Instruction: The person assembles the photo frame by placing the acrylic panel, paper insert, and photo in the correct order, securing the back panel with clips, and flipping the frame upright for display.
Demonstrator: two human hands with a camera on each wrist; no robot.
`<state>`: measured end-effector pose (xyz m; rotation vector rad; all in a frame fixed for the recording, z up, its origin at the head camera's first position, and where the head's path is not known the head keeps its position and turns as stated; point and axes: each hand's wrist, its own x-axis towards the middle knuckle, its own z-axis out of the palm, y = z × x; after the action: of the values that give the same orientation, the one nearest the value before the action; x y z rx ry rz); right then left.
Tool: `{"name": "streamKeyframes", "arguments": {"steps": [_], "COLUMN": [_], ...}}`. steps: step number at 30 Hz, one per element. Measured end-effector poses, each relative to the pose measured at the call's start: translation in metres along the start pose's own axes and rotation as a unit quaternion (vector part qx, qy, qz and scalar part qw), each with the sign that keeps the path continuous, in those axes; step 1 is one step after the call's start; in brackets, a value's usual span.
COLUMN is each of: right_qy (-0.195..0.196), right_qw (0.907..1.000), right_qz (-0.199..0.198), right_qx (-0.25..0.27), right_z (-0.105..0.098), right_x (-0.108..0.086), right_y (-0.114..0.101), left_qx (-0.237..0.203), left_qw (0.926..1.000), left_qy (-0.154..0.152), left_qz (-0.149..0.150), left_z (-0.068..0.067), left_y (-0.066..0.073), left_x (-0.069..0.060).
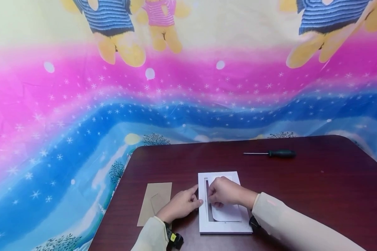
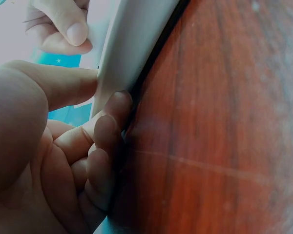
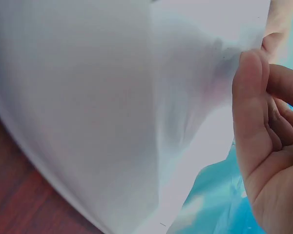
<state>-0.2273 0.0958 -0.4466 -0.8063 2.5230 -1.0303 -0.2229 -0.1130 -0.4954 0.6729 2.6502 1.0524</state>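
Note:
A white picture frame (image 1: 202, 209) lies on the table. Inside its opening is a white sheet (image 1: 227, 214) with rounded corners. In the head view my right hand (image 1: 223, 191) is over the opening, at the sheet's left edge. The right wrist view shows thumb and finger of that hand (image 3: 268, 112) pinching the edge of the pale sheet (image 3: 195, 63). My left hand (image 1: 181, 204) rests against the frame's left side. Its thumb and fingertips touch the side wall (image 2: 134, 44) in the left wrist view, where part of the hand (image 2: 44, 141) is in shadow.
Left of the left hand lies a tan rectangular board (image 1: 149, 209) with a thin line on it, partly covered by the wrist. A screwdriver (image 1: 281, 153) with a dark handle lies at the back right of the dark red table (image 1: 317, 195). A printed cloth (image 1: 188, 80) hangs behind.

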Motion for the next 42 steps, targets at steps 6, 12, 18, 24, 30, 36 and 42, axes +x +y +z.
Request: {"name": "streamKeyframes", "arguments": {"steps": [6, 12, 18, 24, 30, 36, 42], "right_qy": [-0.005, -0.020, -0.025, -0.027, -0.030, -0.027, 0.006], "right_qw": [0.9999, 0.9994, 0.9989, 0.9961, 0.9964, 0.9955, 0.9867], "right_qz": [0.014, 0.008, -0.035, -0.055, -0.053, -0.069, -0.116], "right_qx": [0.002, 0.025, -0.020, -0.064, -0.060, -0.059, -0.114], "right_z": [0.000, 0.002, 0.003, 0.001, 0.000, -0.004, -0.012], "right_x": [-0.001, -0.002, -0.001, -0.001, -0.003, -0.004, -0.013], "right_y": [-0.001, 0.000, 0.005, 0.007, 0.009, 0.012, 0.017], "left_qx": [0.007, 0.010, 0.014, 0.016, 0.012, 0.009, 0.011], "left_qw": [1.0000, 0.9999, 0.9999, 0.9998, 0.9999, 1.0000, 0.9999], "left_qy": [0.001, -0.001, 0.000, -0.001, -0.002, 0.000, -0.003], "left_qz": [0.002, 0.003, 0.009, 0.009, 0.002, 0.002, 0.002], "left_z": [0.000, 0.000, 0.000, -0.001, -0.002, -0.002, -0.003], "left_y": [0.000, 0.000, -0.001, -0.001, 0.001, 0.001, 0.000], "left_x": [0.000, 0.000, 0.000, 0.001, 0.000, 0.001, 0.001]}}
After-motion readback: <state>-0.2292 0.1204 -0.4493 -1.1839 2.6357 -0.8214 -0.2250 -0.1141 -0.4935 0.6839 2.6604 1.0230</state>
